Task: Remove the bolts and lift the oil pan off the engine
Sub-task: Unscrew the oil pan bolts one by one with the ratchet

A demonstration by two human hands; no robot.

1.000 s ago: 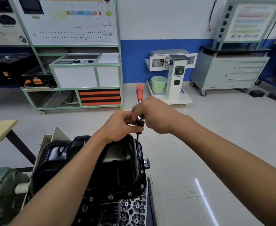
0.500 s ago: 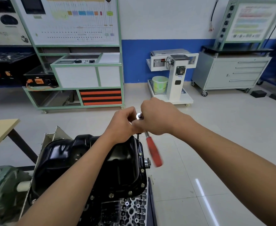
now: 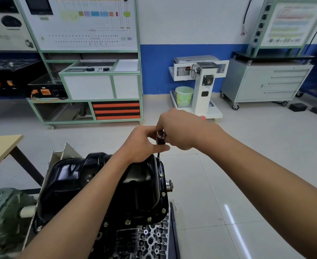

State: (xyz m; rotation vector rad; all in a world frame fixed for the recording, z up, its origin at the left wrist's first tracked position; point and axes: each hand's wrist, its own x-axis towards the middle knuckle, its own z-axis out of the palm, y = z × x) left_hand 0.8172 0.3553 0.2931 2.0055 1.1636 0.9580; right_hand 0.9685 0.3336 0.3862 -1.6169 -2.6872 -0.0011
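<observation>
A glossy black oil pan [image 3: 135, 186] sits bolted on the upturned engine [image 3: 150, 240] at the bottom centre. Several bolts [image 3: 163, 193] line its right and near flange. A ratchet wrench [image 3: 160, 139] stands upright over a bolt at the pan's far right corner, its extension reaching down to the flange. My left hand [image 3: 142, 144] pinches the ratchet head and socket. My right hand [image 3: 182, 131] wraps the handle, which is hidden behind the fingers; only a bit of orange grip [image 3: 202, 117] peeks out past them.
A wooden table [image 3: 0, 150] stands at left. A grey-green engine stand gearbox [image 3: 2, 212] sits at bottom left. Across the tiled floor are a green-framed trainer bench [image 3: 90, 85], a white stand [image 3: 200, 86] with a green bucket [image 3: 184, 95], and a grey drawer cabinet [image 3: 266, 83].
The orange handle pointed away a second ago, swung down toward me at half a second, and has now swung round out of sight behind my right hand. The left hand stays on the ratchet head.
</observation>
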